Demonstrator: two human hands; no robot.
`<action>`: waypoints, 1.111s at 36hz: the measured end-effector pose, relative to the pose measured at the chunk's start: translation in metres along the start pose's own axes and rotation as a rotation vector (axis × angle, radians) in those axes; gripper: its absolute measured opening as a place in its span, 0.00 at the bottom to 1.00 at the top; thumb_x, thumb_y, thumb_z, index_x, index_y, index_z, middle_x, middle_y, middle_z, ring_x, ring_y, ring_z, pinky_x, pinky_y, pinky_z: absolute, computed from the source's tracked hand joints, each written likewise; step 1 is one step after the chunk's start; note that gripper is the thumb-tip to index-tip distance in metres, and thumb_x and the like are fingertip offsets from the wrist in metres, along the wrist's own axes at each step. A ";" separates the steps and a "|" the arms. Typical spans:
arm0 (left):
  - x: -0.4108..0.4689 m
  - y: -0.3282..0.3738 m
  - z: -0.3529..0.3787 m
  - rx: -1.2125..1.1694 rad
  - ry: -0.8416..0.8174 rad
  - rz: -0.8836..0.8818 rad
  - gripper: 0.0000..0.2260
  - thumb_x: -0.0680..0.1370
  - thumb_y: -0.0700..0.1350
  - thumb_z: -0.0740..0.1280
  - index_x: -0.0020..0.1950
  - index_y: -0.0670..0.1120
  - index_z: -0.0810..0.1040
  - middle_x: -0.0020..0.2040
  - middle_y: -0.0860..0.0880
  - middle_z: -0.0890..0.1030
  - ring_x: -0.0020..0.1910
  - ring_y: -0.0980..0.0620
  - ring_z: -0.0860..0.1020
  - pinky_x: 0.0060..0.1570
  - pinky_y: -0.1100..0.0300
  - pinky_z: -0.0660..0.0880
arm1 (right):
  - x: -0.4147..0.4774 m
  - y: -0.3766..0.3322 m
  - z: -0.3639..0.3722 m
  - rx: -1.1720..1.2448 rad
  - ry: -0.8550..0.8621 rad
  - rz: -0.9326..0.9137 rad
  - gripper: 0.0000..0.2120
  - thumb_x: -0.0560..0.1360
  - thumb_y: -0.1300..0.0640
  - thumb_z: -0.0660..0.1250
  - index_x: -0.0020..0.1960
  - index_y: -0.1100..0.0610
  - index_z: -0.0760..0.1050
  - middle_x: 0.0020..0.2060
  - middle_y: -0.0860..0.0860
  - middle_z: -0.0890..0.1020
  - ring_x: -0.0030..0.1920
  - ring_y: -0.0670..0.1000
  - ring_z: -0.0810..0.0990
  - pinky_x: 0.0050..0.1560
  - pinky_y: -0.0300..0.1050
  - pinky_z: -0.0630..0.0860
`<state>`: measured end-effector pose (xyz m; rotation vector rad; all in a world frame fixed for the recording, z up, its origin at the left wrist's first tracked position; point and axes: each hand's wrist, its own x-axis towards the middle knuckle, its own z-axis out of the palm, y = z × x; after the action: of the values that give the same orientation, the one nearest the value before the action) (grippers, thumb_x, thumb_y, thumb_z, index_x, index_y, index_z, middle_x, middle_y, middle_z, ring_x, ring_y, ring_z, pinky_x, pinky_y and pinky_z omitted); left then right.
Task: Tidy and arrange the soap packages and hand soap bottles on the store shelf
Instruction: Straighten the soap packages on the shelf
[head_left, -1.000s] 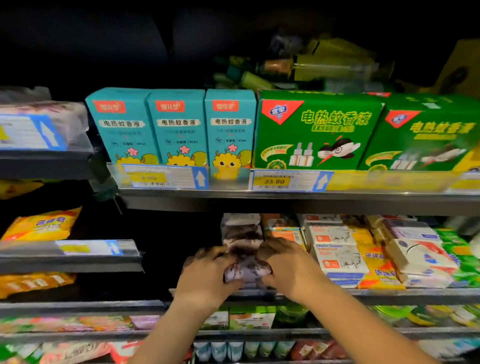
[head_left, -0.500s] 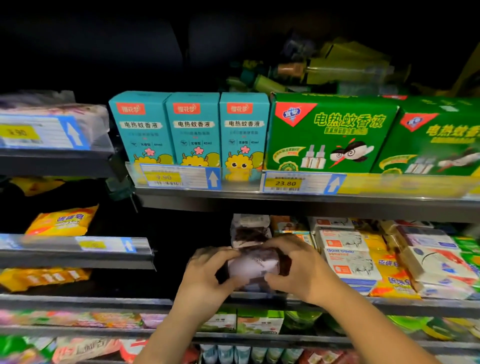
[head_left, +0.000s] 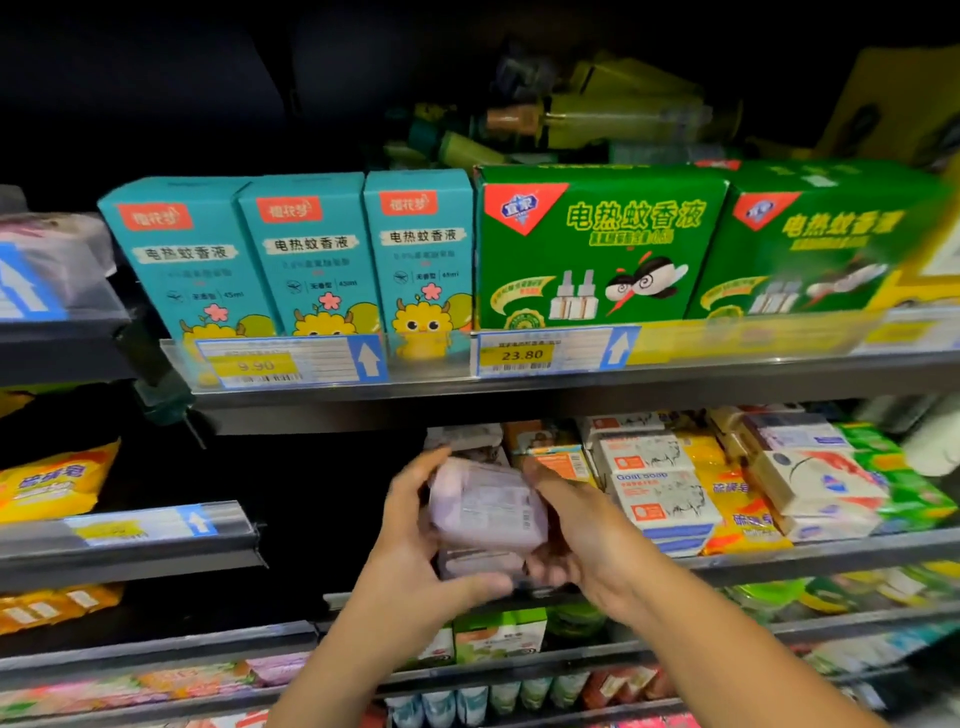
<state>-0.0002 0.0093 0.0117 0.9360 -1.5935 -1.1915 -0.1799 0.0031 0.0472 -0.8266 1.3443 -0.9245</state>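
Raised since earlier, the pale lilac film-wrapped soap package (head_left: 485, 506), probably light and slippery, is pinched endwise between left grip (head_left: 410, 551) and right grip (head_left: 587, 535).

Three tall boxes (head_left: 306, 254) stood side by side at the left of the upper shelf (head_left: 519, 395); two wide boxes (head_left: 597, 244) stood just to their right; price tags (head_left: 519, 356) sat on the rail before both groups; bottles (head_left: 571, 124) lay behind and above the wide boxes. Over the middle shelf (head_left: 831, 551), a soap pack (head_left: 485, 506) was held between the left hand (head_left: 410, 551) and right hand (head_left: 587, 530), above a stack of packs (head_left: 478, 564); a row of soap packages (head_left: 660, 493) lay just to its right; a bag (head_left: 52, 480) lay in the bay to the left.
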 end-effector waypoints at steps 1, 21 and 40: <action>0.000 -0.001 -0.003 0.061 -0.020 0.026 0.38 0.63 0.52 0.81 0.68 0.67 0.67 0.68 0.59 0.71 0.67 0.55 0.74 0.61 0.59 0.76 | -0.001 0.000 -0.002 0.011 -0.016 0.025 0.24 0.81 0.41 0.61 0.56 0.63 0.78 0.29 0.57 0.78 0.24 0.55 0.73 0.21 0.39 0.65; 0.000 0.013 0.015 -0.211 0.372 -0.150 0.15 0.71 0.47 0.70 0.54 0.41 0.80 0.48 0.45 0.85 0.48 0.49 0.84 0.46 0.59 0.80 | -0.008 0.001 -0.023 -0.045 -0.290 -0.213 0.27 0.64 0.45 0.80 0.60 0.53 0.81 0.55 0.57 0.84 0.56 0.59 0.82 0.59 0.57 0.78; -0.007 -0.005 0.002 0.292 0.108 -0.069 0.29 0.70 0.41 0.79 0.60 0.69 0.76 0.64 0.63 0.73 0.63 0.62 0.74 0.59 0.61 0.77 | -0.001 0.004 -0.025 0.211 -0.209 -0.097 0.11 0.76 0.58 0.68 0.58 0.55 0.80 0.48 0.62 0.85 0.32 0.58 0.82 0.27 0.43 0.77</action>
<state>0.0001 0.0151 0.0054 1.2294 -1.6864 -0.9511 -0.2050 0.0069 0.0425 -0.8066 1.0150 -1.0073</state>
